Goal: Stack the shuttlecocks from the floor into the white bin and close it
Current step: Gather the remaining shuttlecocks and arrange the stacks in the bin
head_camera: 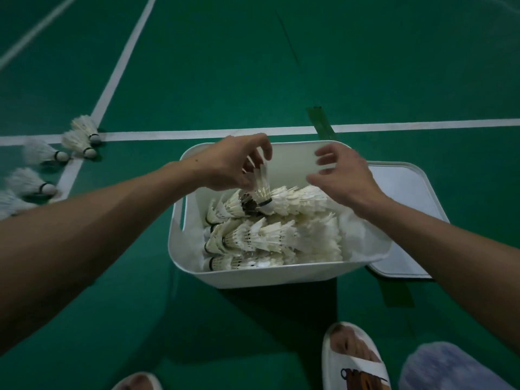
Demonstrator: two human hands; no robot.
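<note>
Over the far half of the bin (253,277): left hand (233,164), fingers curled and pinching the feather tips of one shuttlecock (262,190). Cork end down, black band above the rounded white cork, right at the top of the stacks (253,237); contact not clear. Beside it, right hand (342,175), holding nothing, fingers spread and loosely bent above the bin's right side, apart from the feathers.

Bin: smooth white plastic, rectangular with rounded corners, walls flaring upward, slot handle cut in the left wall. Standing open on the floor (253,66). Inside, stacks of nested shuttlecocks laid on their sides in rows, corks to the left, frayed off-white feather skirts overlapping like scales toward the right.

Lid (405,192): flat white plastic, rounded corners, raised rim, lying on the floor right against the bin's right side, its near-left part hidden behind the bin wall.

Loose shuttlecocks (81,139) on the floor well to the left, on their sides, corks pointing right, some blurred at the frame edge.

Floor: matte green court mat crossed by white painted lines (197,134); a darker green strip of tape (320,122) just beyond the bin.

At the bottom edge, white open-toed slippers (365,365), smooth and thick-soled, the right one with a print on its strap.
</note>
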